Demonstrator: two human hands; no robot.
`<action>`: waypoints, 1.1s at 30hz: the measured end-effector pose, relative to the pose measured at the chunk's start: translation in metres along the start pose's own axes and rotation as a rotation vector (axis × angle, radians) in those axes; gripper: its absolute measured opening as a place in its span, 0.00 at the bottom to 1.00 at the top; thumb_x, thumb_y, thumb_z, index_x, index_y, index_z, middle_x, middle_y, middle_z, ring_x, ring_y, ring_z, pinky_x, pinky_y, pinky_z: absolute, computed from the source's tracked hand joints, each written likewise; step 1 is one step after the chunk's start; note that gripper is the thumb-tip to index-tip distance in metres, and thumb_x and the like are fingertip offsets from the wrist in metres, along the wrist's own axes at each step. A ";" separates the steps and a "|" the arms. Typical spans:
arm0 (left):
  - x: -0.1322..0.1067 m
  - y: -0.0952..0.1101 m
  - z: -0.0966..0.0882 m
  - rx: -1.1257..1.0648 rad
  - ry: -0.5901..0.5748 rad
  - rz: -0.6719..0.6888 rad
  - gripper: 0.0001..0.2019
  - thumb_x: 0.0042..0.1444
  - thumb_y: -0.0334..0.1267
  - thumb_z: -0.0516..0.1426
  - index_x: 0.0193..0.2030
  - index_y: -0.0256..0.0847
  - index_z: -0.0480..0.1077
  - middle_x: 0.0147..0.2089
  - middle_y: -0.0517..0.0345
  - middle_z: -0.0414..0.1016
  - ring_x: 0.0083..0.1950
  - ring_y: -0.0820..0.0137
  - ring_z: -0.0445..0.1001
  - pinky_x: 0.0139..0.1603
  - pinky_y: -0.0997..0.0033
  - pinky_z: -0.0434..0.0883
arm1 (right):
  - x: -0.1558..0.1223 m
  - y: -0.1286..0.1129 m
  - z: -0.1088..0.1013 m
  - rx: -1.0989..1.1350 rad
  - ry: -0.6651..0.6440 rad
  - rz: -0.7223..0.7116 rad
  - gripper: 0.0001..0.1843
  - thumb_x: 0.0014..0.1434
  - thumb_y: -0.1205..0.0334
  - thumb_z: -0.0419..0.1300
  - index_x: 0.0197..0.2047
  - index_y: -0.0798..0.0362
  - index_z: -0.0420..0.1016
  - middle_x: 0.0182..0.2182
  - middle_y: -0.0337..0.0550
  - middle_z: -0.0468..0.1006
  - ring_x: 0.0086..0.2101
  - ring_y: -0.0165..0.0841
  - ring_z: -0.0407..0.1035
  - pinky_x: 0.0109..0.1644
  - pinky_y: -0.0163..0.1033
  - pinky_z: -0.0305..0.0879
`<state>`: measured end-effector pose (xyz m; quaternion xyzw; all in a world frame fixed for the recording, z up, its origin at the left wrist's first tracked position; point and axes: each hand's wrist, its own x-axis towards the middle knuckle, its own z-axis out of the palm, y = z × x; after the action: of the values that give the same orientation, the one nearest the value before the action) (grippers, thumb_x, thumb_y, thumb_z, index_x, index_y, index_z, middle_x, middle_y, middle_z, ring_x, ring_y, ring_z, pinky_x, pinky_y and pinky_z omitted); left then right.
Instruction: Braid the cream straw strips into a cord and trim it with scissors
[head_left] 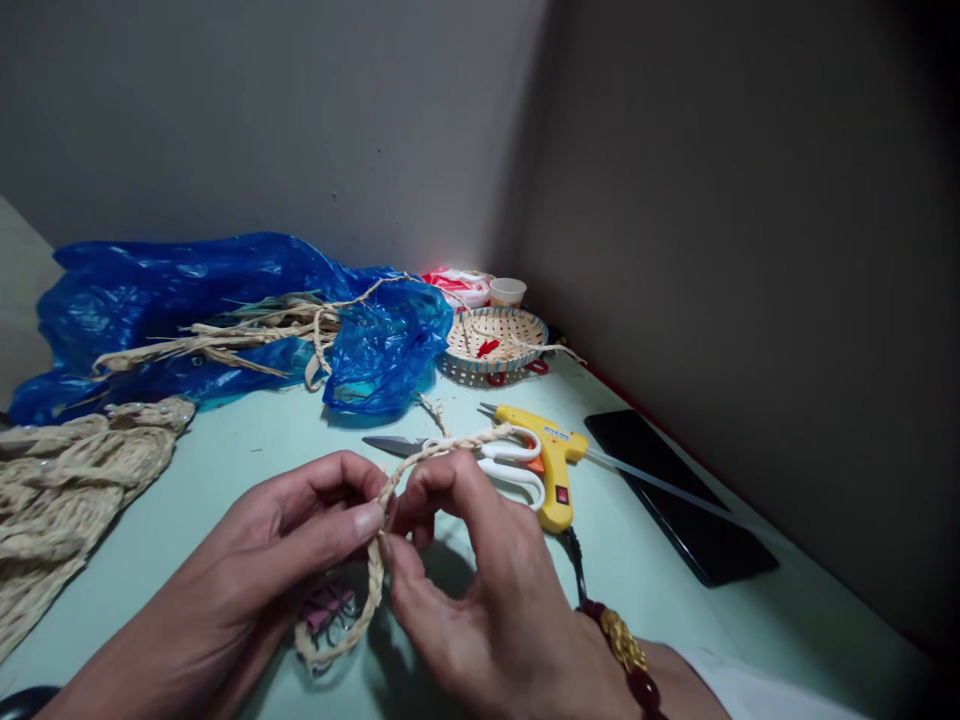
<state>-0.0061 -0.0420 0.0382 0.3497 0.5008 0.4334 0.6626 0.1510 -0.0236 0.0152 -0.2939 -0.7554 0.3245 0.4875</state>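
A braided straw cord [375, 580] curves through the middle of the view. Its lower end loops under my left hand, and the upper part arcs right across the scissors' handles. My left hand [300, 540] pinches the braid between thumb and fingers. Close beside that pinch, the thumb and index fingertips of my right hand [472, 570] close on the braid's edge; any thin strand between them is too small to make out. A pink binder clip [328, 607] sits by the loop below my left hand. White-handled scissors [517, 470] lie just beyond my hands.
A yellow glue gun [556, 460] with a glue stick lies right of the scissors, near a black phone [675, 500]. Behind are a woven basket [495, 375], paper cup [508, 291] and blue plastic bag [187, 270] with straw strands [262, 330]. Woven straw [75, 500] lies left.
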 end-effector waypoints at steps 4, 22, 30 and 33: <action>-0.001 0.002 0.005 -0.127 0.013 -0.070 0.04 0.50 0.38 0.64 0.33 0.44 0.74 0.28 0.63 0.73 0.30 0.72 0.73 0.29 0.79 0.72 | -0.001 0.001 -0.004 -0.121 -0.010 -0.162 0.11 0.54 0.76 0.54 0.37 0.50 0.60 0.28 0.37 0.68 0.29 0.29 0.63 0.33 0.34 0.64; 0.002 0.003 0.001 -0.072 0.061 -0.002 0.08 0.48 0.37 0.66 0.35 0.44 0.74 0.31 0.61 0.74 0.32 0.70 0.74 0.35 0.72 0.76 | 0.004 -0.002 -0.002 0.117 -0.008 0.120 0.10 0.51 0.77 0.55 0.32 0.52 0.63 0.26 0.34 0.68 0.27 0.26 0.63 0.33 0.31 0.63; 0.001 0.002 -0.001 0.015 0.111 0.081 0.14 0.49 0.41 0.66 0.43 0.50 0.74 0.41 0.60 0.79 0.42 0.64 0.77 0.39 0.74 0.76 | 0.005 0.004 0.000 0.175 0.021 0.273 0.08 0.53 0.72 0.58 0.37 0.53 0.66 0.31 0.38 0.72 0.31 0.29 0.67 0.37 0.35 0.67; 0.000 -0.005 -0.005 0.010 0.151 0.080 0.17 0.50 0.41 0.66 0.48 0.51 0.72 0.44 0.59 0.78 0.46 0.63 0.77 0.41 0.74 0.76 | 0.004 0.005 -0.002 0.136 0.037 0.245 0.07 0.54 0.71 0.57 0.38 0.53 0.66 0.32 0.39 0.72 0.31 0.29 0.66 0.36 0.35 0.66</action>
<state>-0.0097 -0.0441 0.0323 0.3390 0.5372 0.4822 0.6033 0.1516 -0.0171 0.0145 -0.3562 -0.6812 0.4265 0.4767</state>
